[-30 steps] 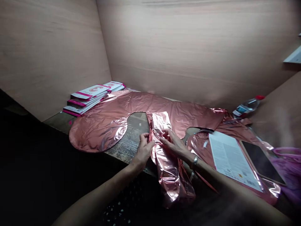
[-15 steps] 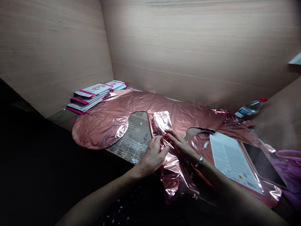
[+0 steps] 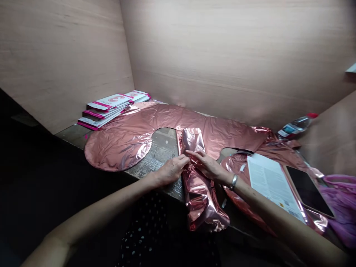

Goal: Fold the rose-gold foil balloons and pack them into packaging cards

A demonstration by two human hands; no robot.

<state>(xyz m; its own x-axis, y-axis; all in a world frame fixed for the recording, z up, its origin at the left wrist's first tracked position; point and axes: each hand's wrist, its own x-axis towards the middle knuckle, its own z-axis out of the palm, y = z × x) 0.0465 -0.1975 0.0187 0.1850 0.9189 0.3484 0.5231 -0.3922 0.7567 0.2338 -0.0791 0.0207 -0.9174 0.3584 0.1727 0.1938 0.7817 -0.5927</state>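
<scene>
A folded rose-gold foil balloon point(image 3: 198, 200) lies in a narrow strip over the table's front edge, its lower end hanging down crumpled. At its left edge, my left hand point(image 3: 172, 170) is closed, pinching the foil with thumb and fingers. My right hand point(image 3: 209, 165) rests across the strip from the right, fingers stretched out flat and touching the foil near the left fingertips. Under the strip's upper end is a large flat foil balloon point(image 3: 119, 148) with curved lobes. What lies right under the fingers is hidden.
White and pink packets point(image 3: 107, 107) are stacked at the left wall. On the right are more foil point(image 3: 236, 167), a printed white sheet point(image 3: 271, 185), a dark-screened tablet or phone point(image 3: 308, 189), a red-capped bottle point(image 3: 296, 127) and a purple plastic bag point(image 3: 339, 204). Wooden panels point(image 3: 222, 55) enclose the table.
My left hand has shifted left and up along the foil, its wrist lower and farther out. The right hand's fingers have slid left. The strip's hanging end has moved slightly left and up.
</scene>
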